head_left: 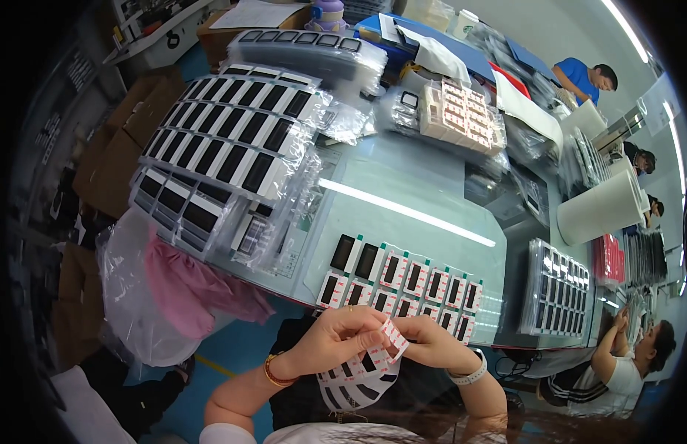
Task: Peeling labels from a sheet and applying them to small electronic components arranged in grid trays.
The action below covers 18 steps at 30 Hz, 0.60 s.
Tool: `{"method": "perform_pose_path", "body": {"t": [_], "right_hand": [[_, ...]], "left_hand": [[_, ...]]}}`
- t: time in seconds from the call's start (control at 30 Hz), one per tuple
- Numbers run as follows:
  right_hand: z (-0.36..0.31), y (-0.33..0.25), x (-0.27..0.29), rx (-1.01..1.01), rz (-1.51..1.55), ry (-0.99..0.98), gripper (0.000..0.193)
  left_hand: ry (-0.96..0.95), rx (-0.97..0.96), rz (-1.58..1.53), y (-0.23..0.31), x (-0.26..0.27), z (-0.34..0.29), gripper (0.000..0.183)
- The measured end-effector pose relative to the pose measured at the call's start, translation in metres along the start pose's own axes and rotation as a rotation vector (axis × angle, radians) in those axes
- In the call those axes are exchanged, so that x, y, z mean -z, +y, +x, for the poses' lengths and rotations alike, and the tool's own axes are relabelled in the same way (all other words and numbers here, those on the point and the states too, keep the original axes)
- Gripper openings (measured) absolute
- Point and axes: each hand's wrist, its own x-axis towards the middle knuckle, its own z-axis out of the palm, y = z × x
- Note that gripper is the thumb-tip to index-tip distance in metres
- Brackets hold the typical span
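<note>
In front of my body, both hands are together just off the table's near edge. My left hand (342, 339) is closed, thumb and fingers pinched by a small white adhesive frame with red print (395, 342). My right hand (432, 344) is closed on the other side of that frame; its fingertips are partly hidden. Below them, over my lap, hangs a curved white sticker sheet (358, 388) with dark rectangular openings; what holds it is hidden. Just beyond lie rows of small display panels (413, 277) with green tabs; most bear red-printed white frames, while two at the left (368, 260) show plain dark faces.
Stacked trays of dark panels (225, 140) fill the table's left. A block of red-printed pieces (462, 118) stands at the back; another panel tray (554, 288) lies right. A pink cloth (195, 277) hangs beside a plastic bag. Co-workers (632, 355) sit along the right.
</note>
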Motion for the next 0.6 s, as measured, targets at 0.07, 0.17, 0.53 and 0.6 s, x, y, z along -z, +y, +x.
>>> {"method": "perform_pose_path", "body": {"t": [0.07,0.17,0.53,0.6], "right_hand": [[-0.001,-0.003,0.005,0.069,-0.108,0.067,0.016],[-0.001,-0.026,0.006,0.194,-0.342,0.162,0.015],[-0.012,-0.046,-0.019,0.314,-0.368,0.453,0.034],[-0.006,-0.054,-0.019,0.363,-0.623,0.531,0.037]], "left_hand": [[0.043,0.044,0.188,0.005,0.003,-0.003,0.014],[0.057,0.134,0.099,0.014,0.002,-0.005,0.016],[0.146,0.148,0.469,0.018,0.001,-0.006,0.016],[0.196,0.151,0.483,0.014,0.004,-0.009,0.018]]}}
